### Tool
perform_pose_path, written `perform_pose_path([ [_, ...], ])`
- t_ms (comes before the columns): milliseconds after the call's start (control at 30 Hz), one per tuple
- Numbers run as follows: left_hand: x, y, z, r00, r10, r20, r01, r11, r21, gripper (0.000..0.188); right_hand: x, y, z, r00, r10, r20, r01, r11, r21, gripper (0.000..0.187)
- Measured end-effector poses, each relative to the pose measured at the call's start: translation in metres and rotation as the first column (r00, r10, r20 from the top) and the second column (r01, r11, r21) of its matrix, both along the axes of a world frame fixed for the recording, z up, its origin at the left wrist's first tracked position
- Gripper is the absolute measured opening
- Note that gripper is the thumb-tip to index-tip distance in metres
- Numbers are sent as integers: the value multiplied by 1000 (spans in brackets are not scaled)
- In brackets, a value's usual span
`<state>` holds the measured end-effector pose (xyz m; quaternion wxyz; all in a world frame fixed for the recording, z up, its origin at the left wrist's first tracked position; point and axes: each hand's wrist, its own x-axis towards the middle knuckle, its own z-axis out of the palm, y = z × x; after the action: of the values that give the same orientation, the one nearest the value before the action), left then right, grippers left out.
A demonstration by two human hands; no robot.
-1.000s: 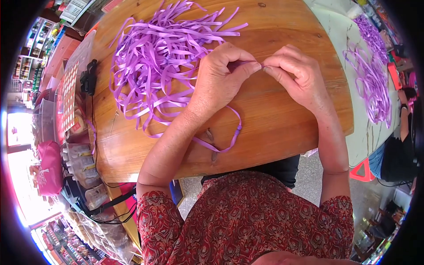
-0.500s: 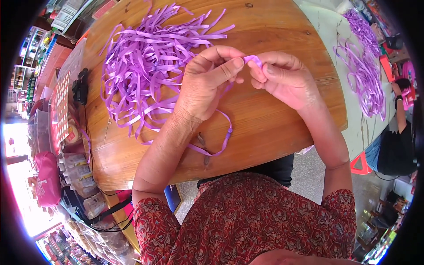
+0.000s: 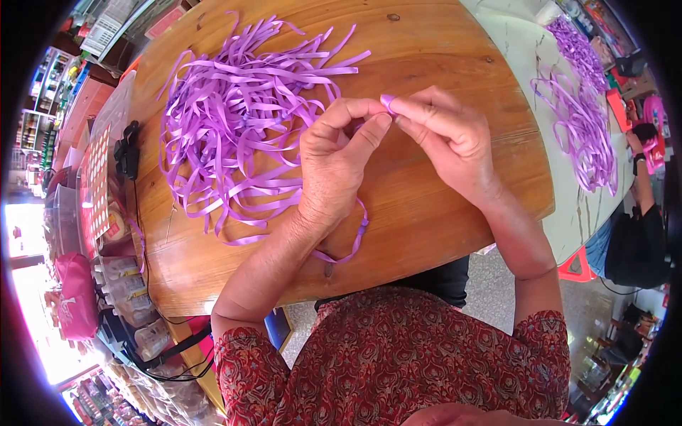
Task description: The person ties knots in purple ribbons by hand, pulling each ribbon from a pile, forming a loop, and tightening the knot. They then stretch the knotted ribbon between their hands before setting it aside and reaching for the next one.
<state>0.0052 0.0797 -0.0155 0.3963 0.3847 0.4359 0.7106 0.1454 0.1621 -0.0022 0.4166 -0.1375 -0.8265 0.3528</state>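
Above the wooden table (image 3: 426,206), my left hand (image 3: 337,153) and my right hand (image 3: 451,135) meet fingertip to fingertip. Both pinch a purple ribbon (image 3: 388,104), which shows as a small fold between them. Part of this ribbon is hidden behind my left hand; a loop with a knot in it (image 3: 363,226) comes out below and curves over the tabletop toward my left forearm. Beyond my left hand lies a big tangled heap of purple ribbons (image 3: 234,117), several of them knotted.
A white marbled table (image 3: 593,220) adjoins at the right, bearing a loose bundle of purple ribbons (image 3: 586,135). Along the left edge are a black cable with a connector (image 3: 128,153), a dotted sheet (image 3: 101,181) and plastic containers (image 3: 124,284). Another person's arm (image 3: 644,181) shows at far right.
My right fingers have turned over and closed in against my left fingertips, so less ribbon shows between them. Both hands sit slightly lower in the view, and the hanging loop has shifted.
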Motion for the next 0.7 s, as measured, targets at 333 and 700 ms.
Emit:
perform_pose_path([
  [333, 1, -2, -12, 983, 79, -166, -76, 997, 27, 10, -6, -11, 7, 982, -186, 41, 161, 925, 345, 25],
  [700, -2, -10, 12, 989, -119, 85, 127, 986, -109, 4, 0, -9, 14, 989, 148, -20, -129, 779, -614, 21],
])
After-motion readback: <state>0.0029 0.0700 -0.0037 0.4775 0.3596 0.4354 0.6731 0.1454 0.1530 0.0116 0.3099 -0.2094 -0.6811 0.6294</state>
